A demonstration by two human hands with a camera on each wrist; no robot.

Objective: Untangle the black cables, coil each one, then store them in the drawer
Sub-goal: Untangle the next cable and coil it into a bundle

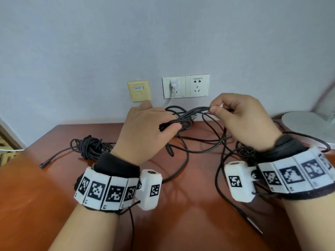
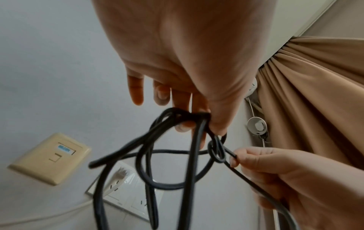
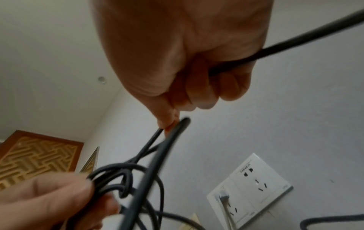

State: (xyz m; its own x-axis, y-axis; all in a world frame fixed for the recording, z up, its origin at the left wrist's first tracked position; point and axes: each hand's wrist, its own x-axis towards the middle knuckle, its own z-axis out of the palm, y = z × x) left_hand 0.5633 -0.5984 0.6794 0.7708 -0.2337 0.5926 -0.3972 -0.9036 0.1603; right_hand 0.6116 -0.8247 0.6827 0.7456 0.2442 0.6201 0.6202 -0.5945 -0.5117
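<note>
Both hands are raised above the brown desk [image 1: 54, 178] with a tangle of black cables [image 1: 190, 115] stretched between them. My left hand [image 1: 150, 127] grips a bunch of several strands [image 2: 189, 118] between thumb and fingers. My right hand [image 1: 239, 116] pinches a single strand [image 3: 173, 129] next to a small knot [image 2: 216, 152], its other fingers curled round the same cable. Loose loops [image 1: 199, 147] hang down and trail over the desk. A second black cable lies as a coiled bundle [image 1: 90, 145] on the desk to the left. No drawer is in view.
On the wall behind are a beige data socket [image 1: 139, 91] and a white double power outlet [image 1: 185, 86] with a white plug and cord in it. A grey round lamp base [image 1: 308, 125] stands at the right. A metal-tipped cable end [image 1: 252, 223] lies near the front right.
</note>
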